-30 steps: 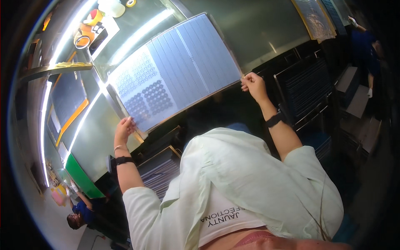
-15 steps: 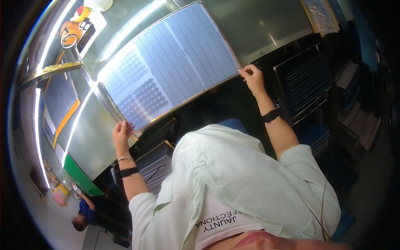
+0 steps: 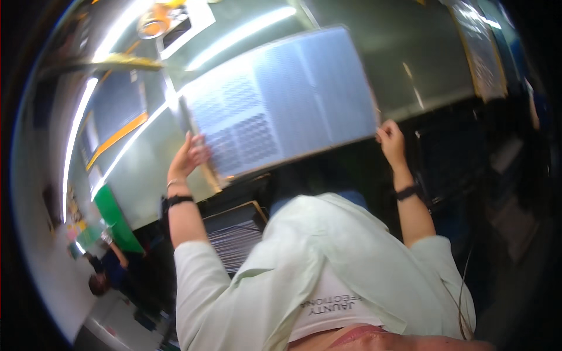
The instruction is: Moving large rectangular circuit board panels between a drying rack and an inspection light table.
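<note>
Head view: pale blue rectangular sheet (image 3: 310, 93), thin-edged, patterned with fine rows plus a block of round marks, sits at the front of the glossy grey-green desk (image 3: 421, 52), skewed in view. Can't tell if it lies fully flat or is slightly lifted; material unclear too.

Hands are well apart, one per end. Right hand (image 3: 393, 143) pinches the near right corner between thumb and fingers. Left hand (image 3: 188, 157) is at the left edge by the near corner, thumb up, fingers curled; too blurred to tell if it's gripping or only touching.

Handling notes, my judgement:
- Grip edges and corners only; fingers off the printed face.
- Match both ends for height and pull. One-sided load likely twists a sheet this wide.
- Far edge has no hand on it, so go slow and watch for drag or flex there.
- Left side is the tight one: a tan strip (image 3: 211, 177) sits right by that corner. Clear it before any sideways shift.
- Mind the stack of dark flat panels (image 3: 234, 240) below the desk edge (easy to clip with a low corner).
- Lamp glare on the desk can hide the sheet's upper left border (tilt head, check alignment).
</note>
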A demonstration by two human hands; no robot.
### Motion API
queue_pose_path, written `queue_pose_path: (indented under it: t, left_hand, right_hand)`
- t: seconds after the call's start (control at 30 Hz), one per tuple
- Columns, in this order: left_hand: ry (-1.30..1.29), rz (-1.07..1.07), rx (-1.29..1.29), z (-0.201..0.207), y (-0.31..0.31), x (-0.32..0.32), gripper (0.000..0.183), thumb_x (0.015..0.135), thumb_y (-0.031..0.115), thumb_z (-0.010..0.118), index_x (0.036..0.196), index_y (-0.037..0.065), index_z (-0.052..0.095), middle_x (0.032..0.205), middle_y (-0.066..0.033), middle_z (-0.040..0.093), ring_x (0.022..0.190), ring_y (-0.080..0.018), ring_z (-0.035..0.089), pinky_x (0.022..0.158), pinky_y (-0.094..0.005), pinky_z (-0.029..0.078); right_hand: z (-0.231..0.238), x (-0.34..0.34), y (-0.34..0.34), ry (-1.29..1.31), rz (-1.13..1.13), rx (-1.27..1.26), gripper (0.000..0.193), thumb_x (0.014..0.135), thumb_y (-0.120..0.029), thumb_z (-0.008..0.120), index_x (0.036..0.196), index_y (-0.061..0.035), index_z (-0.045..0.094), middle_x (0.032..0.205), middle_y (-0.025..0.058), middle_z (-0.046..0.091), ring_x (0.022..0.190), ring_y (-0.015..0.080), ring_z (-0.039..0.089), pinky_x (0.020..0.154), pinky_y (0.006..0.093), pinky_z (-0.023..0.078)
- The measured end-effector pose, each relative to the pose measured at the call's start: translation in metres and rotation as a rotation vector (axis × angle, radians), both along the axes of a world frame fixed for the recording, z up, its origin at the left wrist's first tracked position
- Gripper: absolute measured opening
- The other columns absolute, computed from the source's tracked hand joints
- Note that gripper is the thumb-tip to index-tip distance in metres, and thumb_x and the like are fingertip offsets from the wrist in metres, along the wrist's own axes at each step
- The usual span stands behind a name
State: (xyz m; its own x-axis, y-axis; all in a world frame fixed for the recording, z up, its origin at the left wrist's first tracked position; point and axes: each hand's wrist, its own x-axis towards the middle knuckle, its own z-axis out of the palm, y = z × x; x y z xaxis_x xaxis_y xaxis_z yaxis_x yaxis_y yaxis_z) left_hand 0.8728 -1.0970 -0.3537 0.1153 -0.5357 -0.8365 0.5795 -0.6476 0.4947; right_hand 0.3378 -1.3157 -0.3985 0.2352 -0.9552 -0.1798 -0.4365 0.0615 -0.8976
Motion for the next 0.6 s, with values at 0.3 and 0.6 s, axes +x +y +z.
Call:
queue_pose_path:
  t: [0.3, 0.6]
  left_hand:
    - [-0.844, 0.158, -0.147, -0.046, -0.100, 0.035, 0.020, 0.079, 0.014, 0.065, 0.090, 0.002, 0.054, 0.068, -0.0051, 0.059, 0.057, -0.0123, 0.057, 0.050, -0.0219, 0.045]
    - [-1.572, 0.070, 0.153, -0.049, -0.120, 0.014, 0.065, 0.062, 0.025, 0.077, 0.119, 0.014, 0.045, 0.067, -0.0067, 0.058, 0.067, -0.0256, 0.059, 0.067, -0.0368, 0.046]
  right_hand:
    - [-0.006, -0.007, 0.003, 0.000, 0.033, 0.110, 0.016, 0.084, -0.002, 0.053, 0.074, -0.0032, 0.042, 0.067, 0.0009, 0.044, 0.059, 0.0081, 0.049, 0.054, 0.0214, 0.045]
    - [-0.004, -0.007, 0.004, 0.046, 0.009, 0.168, 0.014, 0.086, -0.002, 0.052, 0.076, -0.0042, 0.042, 0.068, 0.0002, 0.044, 0.060, 0.0068, 0.049, 0.054, 0.0197, 0.045]
